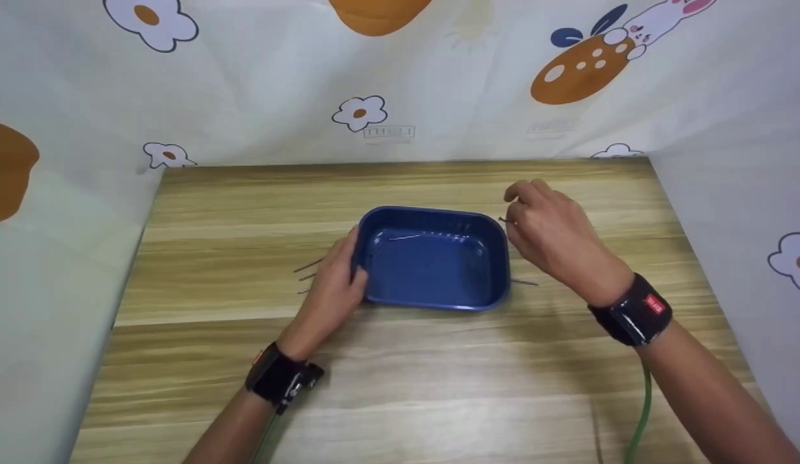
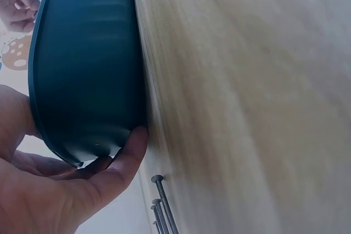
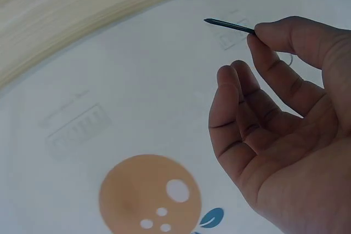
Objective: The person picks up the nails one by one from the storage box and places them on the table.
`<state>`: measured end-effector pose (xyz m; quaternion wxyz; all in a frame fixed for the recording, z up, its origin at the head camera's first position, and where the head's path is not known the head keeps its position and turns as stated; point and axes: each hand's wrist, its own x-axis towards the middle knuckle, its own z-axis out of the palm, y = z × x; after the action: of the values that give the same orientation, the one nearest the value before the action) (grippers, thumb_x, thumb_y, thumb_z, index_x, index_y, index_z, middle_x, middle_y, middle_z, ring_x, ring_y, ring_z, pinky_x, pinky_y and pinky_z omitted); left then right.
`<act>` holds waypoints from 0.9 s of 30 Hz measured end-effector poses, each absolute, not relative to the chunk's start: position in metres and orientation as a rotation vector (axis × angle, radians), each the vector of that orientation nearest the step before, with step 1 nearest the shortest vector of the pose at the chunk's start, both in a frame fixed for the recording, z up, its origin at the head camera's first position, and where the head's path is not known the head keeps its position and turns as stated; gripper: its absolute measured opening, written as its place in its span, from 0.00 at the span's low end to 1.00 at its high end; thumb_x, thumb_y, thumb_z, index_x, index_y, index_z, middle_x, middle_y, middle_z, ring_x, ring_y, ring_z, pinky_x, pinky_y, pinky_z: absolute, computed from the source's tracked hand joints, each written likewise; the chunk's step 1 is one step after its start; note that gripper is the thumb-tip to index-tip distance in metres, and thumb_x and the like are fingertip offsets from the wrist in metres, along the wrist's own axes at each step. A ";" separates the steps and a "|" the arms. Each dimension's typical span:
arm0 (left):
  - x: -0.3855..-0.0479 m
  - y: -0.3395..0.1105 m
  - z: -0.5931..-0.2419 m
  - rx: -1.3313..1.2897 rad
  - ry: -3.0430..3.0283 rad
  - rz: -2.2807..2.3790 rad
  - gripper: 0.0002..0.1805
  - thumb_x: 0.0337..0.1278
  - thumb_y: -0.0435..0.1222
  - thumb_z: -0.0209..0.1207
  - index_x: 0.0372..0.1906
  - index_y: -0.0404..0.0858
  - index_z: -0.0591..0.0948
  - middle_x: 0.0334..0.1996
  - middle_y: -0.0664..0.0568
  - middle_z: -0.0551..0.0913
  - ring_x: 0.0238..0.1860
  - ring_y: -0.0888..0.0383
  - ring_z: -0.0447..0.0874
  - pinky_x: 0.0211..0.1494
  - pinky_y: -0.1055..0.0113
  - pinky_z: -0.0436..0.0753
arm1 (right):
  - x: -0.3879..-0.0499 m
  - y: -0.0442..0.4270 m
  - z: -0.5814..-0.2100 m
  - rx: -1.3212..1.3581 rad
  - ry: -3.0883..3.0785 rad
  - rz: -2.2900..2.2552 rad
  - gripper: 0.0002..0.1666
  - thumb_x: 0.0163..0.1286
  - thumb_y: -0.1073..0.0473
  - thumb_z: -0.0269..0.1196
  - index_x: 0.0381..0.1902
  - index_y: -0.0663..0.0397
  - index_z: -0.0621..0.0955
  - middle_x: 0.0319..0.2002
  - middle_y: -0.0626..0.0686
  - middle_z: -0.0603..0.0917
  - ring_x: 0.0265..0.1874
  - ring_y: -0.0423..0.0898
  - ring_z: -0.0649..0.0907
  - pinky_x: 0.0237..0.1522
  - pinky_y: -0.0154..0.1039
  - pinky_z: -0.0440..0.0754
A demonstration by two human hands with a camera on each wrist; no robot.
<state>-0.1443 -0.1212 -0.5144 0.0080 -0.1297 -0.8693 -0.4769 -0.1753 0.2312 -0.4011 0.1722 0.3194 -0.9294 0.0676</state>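
A blue rectangular plastic tray (image 1: 432,304) sits mid-table, its inside facing up. At its left end my left hand (image 1: 335,270) grips the wall; the left wrist view shows the fingers (image 2: 123,160) against the tray's outer side (image 2: 88,64). My right hand (image 1: 551,225) is raised beside the tray's right end. Between thumb and index finger it pinches a dark nail (image 3: 229,25), whose pointed end sticks out in the right wrist view. Several nails (image 1: 308,265) lie left of the tray, partly behind the left hand. Another nail (image 1: 525,282) lies at the tray's right side.
The wood-grain table (image 1: 406,386) is bounded at the back by a patterned white sheet (image 1: 438,84), with more sheeting at both sides. A green cable (image 1: 641,412) hangs from the right wristband (image 1: 632,312). The left wrist also wears a black band (image 1: 277,374).
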 end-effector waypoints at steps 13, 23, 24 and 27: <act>-0.143 -0.123 -0.512 -0.393 -2.741 -1.484 0.42 0.71 0.23 0.58 0.87 0.30 0.59 0.81 0.33 0.68 0.81 0.39 0.68 0.84 0.46 0.68 | -0.170 0.279 -0.438 0.771 -2.692 0.196 0.08 0.65 0.74 0.64 0.27 0.67 0.88 0.46 0.62 0.87 0.40 0.62 0.85 0.28 0.58 0.89; -0.144 -0.123 -0.513 -0.423 -2.739 -1.450 0.41 0.71 0.23 0.57 0.86 0.28 0.60 0.79 0.31 0.70 0.80 0.39 0.69 0.84 0.46 0.68 | -0.171 0.283 -0.471 0.758 -2.796 0.160 0.06 0.66 0.71 0.68 0.29 0.68 0.88 0.44 0.62 0.87 0.37 0.62 0.84 0.29 0.58 0.89; -0.144 -0.123 -0.514 -0.430 -2.733 -1.443 0.41 0.70 0.23 0.57 0.86 0.27 0.60 0.79 0.31 0.70 0.80 0.38 0.69 0.83 0.46 0.69 | -0.171 0.282 -0.473 0.756 -2.806 0.151 0.05 0.66 0.70 0.69 0.30 0.69 0.88 0.44 0.63 0.87 0.37 0.62 0.84 0.29 0.58 0.88; -0.144 -0.123 -0.513 -0.428 -2.737 -1.445 0.41 0.71 0.23 0.58 0.86 0.27 0.60 0.79 0.30 0.70 0.80 0.38 0.69 0.84 0.46 0.68 | -0.170 0.281 -0.479 0.757 -2.826 0.138 0.06 0.66 0.69 0.71 0.36 0.72 0.87 0.44 0.63 0.87 0.37 0.62 0.84 0.30 0.58 0.88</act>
<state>-0.1439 -0.1230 -0.5131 0.0088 -0.1370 -0.8760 -0.4624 -0.1703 0.2808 -0.4788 0.1060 0.2571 -0.9594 0.0467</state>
